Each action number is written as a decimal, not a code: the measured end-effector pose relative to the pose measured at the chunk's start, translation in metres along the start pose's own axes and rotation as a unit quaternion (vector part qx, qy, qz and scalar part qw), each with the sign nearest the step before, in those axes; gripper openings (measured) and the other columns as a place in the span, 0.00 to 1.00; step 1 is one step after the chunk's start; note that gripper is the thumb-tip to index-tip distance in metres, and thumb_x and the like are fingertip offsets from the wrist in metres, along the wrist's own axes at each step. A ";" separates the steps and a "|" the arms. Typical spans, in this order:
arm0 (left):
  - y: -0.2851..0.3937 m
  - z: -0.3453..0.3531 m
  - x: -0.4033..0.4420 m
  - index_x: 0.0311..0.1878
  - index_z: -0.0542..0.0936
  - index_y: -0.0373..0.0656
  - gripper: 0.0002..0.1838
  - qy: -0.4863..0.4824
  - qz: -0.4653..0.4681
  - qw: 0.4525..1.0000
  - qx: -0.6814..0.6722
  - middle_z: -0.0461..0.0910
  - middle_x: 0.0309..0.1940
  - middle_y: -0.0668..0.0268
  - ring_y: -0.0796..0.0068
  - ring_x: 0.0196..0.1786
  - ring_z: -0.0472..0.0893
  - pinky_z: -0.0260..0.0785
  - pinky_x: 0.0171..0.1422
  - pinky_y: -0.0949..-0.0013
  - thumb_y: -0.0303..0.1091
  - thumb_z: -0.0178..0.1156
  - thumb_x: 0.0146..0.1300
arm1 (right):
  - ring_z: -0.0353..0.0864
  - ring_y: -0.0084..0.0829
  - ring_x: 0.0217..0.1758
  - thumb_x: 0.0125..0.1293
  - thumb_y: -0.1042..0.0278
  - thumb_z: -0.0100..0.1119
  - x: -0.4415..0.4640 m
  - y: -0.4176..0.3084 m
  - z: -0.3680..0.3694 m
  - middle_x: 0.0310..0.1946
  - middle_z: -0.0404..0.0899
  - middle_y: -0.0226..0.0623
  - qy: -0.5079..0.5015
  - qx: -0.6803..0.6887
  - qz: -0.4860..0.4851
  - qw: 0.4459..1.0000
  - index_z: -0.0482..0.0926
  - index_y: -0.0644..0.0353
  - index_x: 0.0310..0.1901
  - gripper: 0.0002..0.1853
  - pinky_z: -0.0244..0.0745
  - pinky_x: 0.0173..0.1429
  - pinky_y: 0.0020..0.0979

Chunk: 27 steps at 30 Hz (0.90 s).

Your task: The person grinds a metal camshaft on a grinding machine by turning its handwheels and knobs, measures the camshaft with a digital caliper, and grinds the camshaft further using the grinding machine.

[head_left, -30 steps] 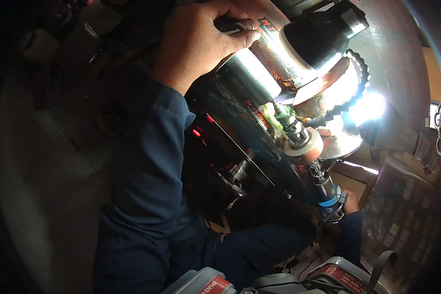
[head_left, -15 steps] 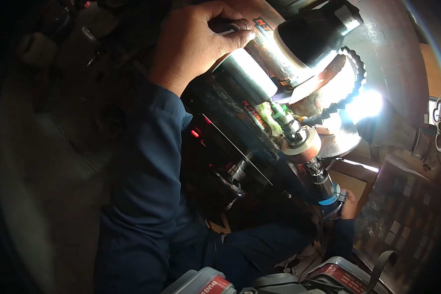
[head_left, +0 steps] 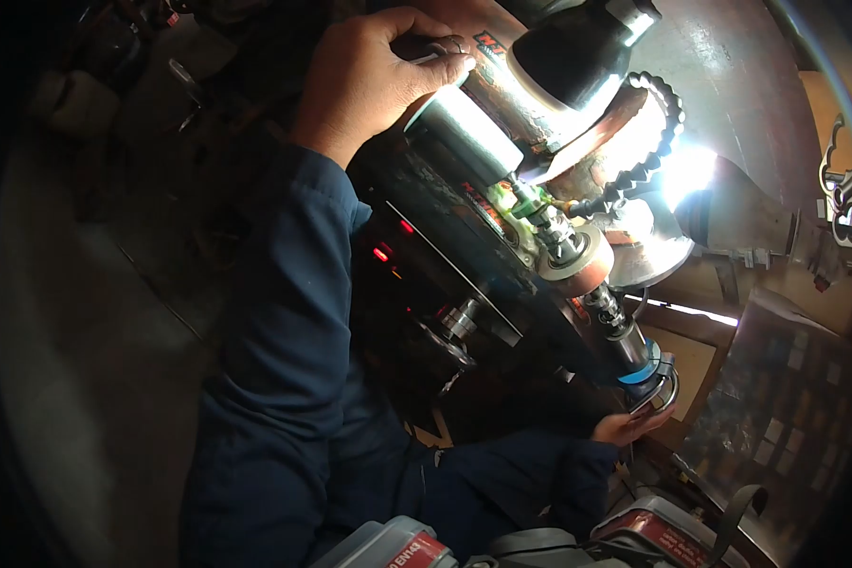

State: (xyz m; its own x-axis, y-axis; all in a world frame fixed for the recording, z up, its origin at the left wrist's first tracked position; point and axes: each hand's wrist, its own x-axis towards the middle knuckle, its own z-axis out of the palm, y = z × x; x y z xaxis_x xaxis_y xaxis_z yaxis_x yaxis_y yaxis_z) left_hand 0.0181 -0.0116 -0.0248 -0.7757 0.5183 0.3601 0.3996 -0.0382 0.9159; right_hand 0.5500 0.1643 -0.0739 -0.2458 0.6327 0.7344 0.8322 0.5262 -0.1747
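Note:
My left hand (head_left: 374, 85) is at the top, thumb and fingers closed round a small dark piece I cannot make out, above a bright metal cylinder (head_left: 468, 133). From that cylinder a shaft runs down right through a green-marked joint (head_left: 530, 204) and a pale and copper-coloured round collar (head_left: 582, 260). At the shaft's lower end is a dark housing with a blue band (head_left: 639, 372) and a curved metal handle (head_left: 670, 390). My right hand (head_left: 632, 426) is at the underside of this handle, its fingers curled against it and partly hidden.
A black lamp-like hood (head_left: 577, 52) and a ribbed hose (head_left: 672, 114) stand beside the shaft. A bright lamp (head_left: 691, 175) glares at the right. Below the machine body is a small metal wheel (head_left: 449, 341). A clear-covered panel (head_left: 776, 407) stands at the lower right.
My right hand has moved from the housing's right side to beneath its end, and the curved handle has turned. My left hand keeps its hold. The view has shifted slightly.

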 end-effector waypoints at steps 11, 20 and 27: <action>0.006 -0.003 0.003 0.36 0.85 0.41 0.11 0.059 0.071 0.994 0.060 0.84 0.28 0.55 0.65 0.32 0.85 0.73 0.37 0.68 0.36 0.71 0.53 | 0.80 0.27 0.42 0.70 0.71 0.48 0.111 0.021 0.000 0.39 0.83 0.37 -0.355 0.067 0.132 0.923 0.81 0.66 0.46 0.12 0.73 0.50 0.29; 0.007 -0.007 0.002 0.33 0.84 0.39 0.13 0.083 0.074 0.988 0.109 0.83 0.27 0.54 0.58 0.32 0.84 0.73 0.37 0.63 0.38 0.72 0.50 | 0.81 0.25 0.31 0.63 0.75 0.50 0.154 0.058 0.032 0.31 0.83 0.37 -0.575 0.109 0.249 0.772 0.82 0.71 0.40 0.11 0.76 0.38 0.25; -0.006 -0.008 0.004 0.32 0.82 0.37 0.13 0.078 0.105 0.987 0.095 0.82 0.28 0.52 0.56 0.33 0.83 0.73 0.37 0.61 0.37 0.72 0.50 | 0.82 0.26 0.32 0.63 0.74 0.51 0.169 0.031 0.039 0.32 0.84 0.37 -0.678 0.067 0.211 0.701 0.82 0.71 0.41 0.12 0.77 0.38 0.24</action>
State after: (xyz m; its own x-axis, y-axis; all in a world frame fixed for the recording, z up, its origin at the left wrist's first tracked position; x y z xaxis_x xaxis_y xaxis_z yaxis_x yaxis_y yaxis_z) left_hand 0.0084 -0.0161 -0.0272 -0.7255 0.3773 0.5756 0.6332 0.0382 0.7730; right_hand 0.5150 0.3103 0.0192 -0.3139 0.6579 -0.6845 0.9412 0.1211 -0.3153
